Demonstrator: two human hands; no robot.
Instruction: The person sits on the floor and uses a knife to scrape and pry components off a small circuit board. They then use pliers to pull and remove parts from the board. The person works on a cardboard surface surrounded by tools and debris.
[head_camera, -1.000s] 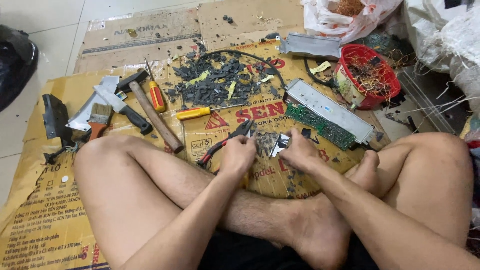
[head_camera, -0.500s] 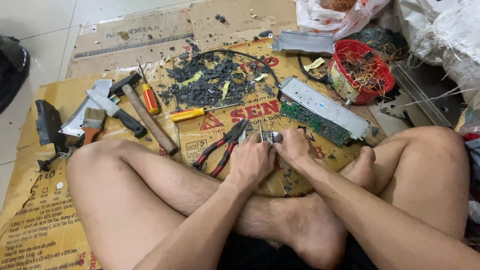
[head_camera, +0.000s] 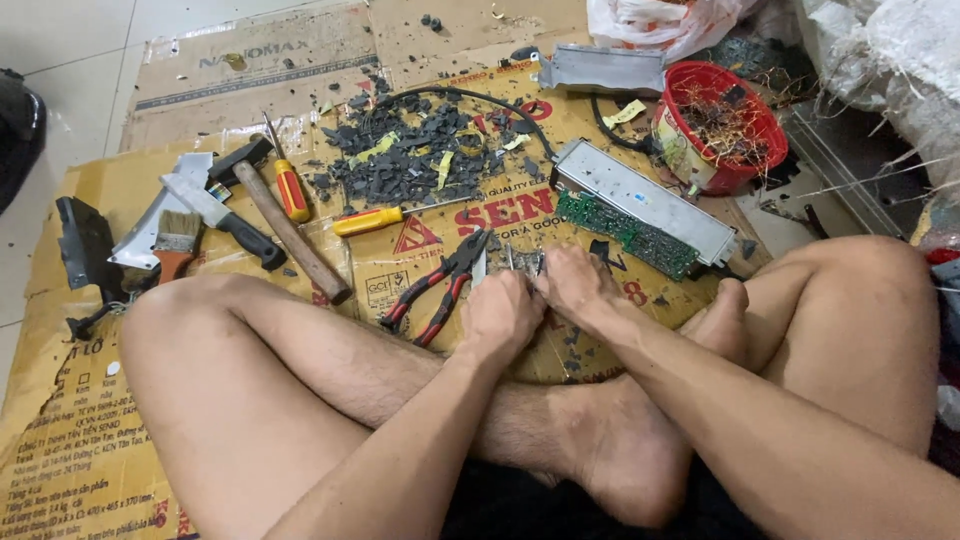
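Observation:
I sit cross-legged on flattened cardboard (head_camera: 90, 440). My left hand (head_camera: 500, 318) and my right hand (head_camera: 575, 288) are pressed together over the cardboard, both closed on a small metal part (head_camera: 527, 262) whose thin prongs stick up between the fingers. Most of the part is hidden by my fingers. Red-and-black-handled pliers (head_camera: 440, 292) lie on the cardboard just left of my left hand. A green circuit board (head_camera: 625, 232) in a long metal casing (head_camera: 650, 200) lies just beyond my right hand.
A heap of dark plastic fragments (head_camera: 420, 150) lies further out. To the left are a hammer (head_camera: 295, 238), a red screwdriver (head_camera: 291, 190), a yellow screwdriver (head_camera: 370, 220), a brush (head_camera: 176, 245) and a scraper (head_camera: 222, 218). A red basket (head_camera: 690, 175) of wires stands at the right.
My hands have come closer together around the small metal part, from slightly apart to touching. The pliers stay on the cardboard.

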